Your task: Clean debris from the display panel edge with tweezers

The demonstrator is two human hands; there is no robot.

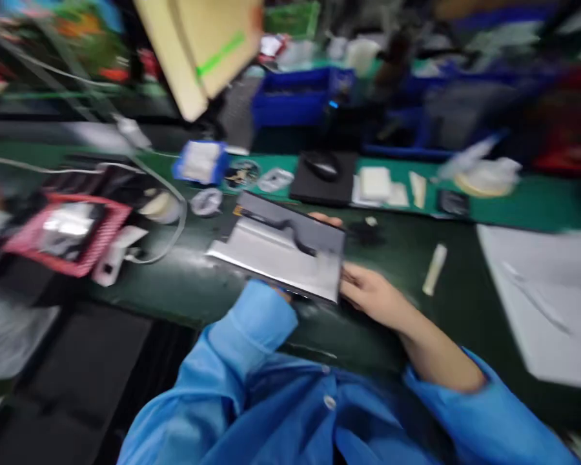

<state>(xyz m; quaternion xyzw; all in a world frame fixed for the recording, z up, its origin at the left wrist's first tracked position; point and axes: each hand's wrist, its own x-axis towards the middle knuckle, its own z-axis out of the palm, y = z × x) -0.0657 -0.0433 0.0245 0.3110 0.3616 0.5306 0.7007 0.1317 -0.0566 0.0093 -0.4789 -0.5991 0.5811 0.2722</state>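
Observation:
A flat display panel (290, 248) is held up over the bench, its grey and silvery back facing me, with a dark flex cable (295, 236) running across it. My left hand (326, 219) reaches under the panel and is mostly hidden; fingertips show past the far edge, seemingly this hand's. At the panel's right edge, my right hand (368, 292) grips it, fingers curled and partly behind it. The picture is smeared by motion.
A pink bubble-wrap pouch (97, 248) and white cable (179, 219) lie left. Behind are a black mouse (322, 165), tape rolls and blue bins (290, 97). Papers (552, 290) with a pen lie right. A yellow-cream object (213, 45) hangs overhead.

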